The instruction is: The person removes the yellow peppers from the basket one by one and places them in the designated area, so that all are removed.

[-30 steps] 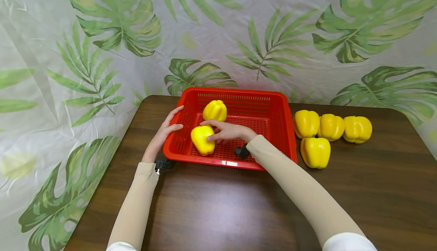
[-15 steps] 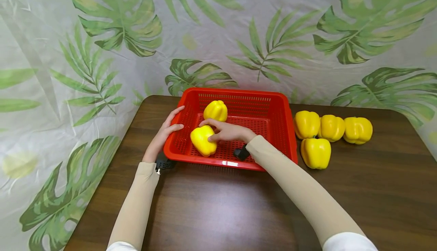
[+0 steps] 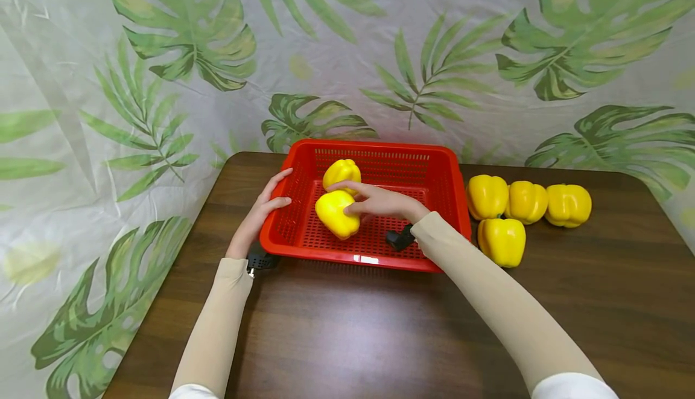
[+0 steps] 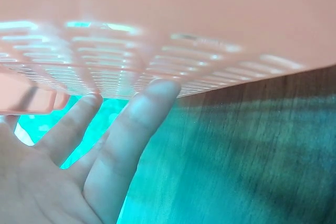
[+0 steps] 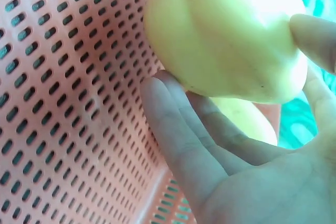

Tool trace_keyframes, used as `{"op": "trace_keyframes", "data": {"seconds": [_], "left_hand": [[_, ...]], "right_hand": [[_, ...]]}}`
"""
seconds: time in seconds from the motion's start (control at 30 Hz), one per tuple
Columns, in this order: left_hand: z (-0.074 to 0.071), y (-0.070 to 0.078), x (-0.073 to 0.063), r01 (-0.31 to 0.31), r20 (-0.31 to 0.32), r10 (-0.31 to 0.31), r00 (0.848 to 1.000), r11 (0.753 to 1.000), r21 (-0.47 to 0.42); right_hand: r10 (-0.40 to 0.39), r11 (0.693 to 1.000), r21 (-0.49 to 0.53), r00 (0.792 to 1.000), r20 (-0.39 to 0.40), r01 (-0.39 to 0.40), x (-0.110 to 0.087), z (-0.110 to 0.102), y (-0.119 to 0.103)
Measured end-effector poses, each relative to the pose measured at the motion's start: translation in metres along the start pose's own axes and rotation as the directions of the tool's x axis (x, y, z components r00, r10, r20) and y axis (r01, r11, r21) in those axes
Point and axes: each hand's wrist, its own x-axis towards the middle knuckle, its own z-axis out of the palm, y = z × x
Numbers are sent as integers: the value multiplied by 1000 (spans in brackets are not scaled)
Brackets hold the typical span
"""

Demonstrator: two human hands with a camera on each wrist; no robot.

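A yellow bell pepper [image 3: 338, 214] is in my right hand [image 3: 382, 201], the thumb on its near side and the fingers on its far side. It is above the floor of the red plastic basket [image 3: 362, 258]. In the right wrist view the same pepper [image 5: 220, 40] fills the upper middle. Behind it a second yellow bell pepper [image 3: 342, 172] sits inside the basket, partly covered by my fingers. My left hand [image 3: 257, 215] touches the basket's left side. The left wrist view shows its fingers [image 4: 152, 106] straight against the slotted outer wall [image 4: 110, 61].
Right of the basket, several yellow bell peppers [image 3: 502, 242] lie grouped on the dark wooden table [image 3: 347, 326]. A leaf-patterned cloth [image 3: 326, 55] hangs behind and to the left. The camera strapped to my right wrist [image 3: 400, 239] hangs inside the basket.
My right hand has moved the bell pepper up and to the right, nearer the second one. The left hand and the basket have stayed in place.
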Motion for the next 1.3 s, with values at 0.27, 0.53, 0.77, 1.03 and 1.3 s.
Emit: {"op": "trace_keyframes", "data": {"seconds": [0.27,0.53,0.77,1.03,1.3], "left_hand": [[0,-1,1,-14,10,14,1000,1000,-17],[0,0,1,-18,7,19,1000,1000,-22],[0,-1,1,-12,6,13,1000,1000,-23],[0,-1,0,-2,3,2,1000,1000,-8],[1,-1,0,-23,2,23,1000,1000,-13]], "right_hand": [[-37,998,55,999,-37,39,-16,-13,2],[-73,995,66,994,-81,78,-33,-25,4],[-77,995,54,985,-153,86,-48,-35,6],[-77,994,62,975,-210,92,-67,-47,10],[-49,997,51,961,-272,65,-89,-59,16]]}}
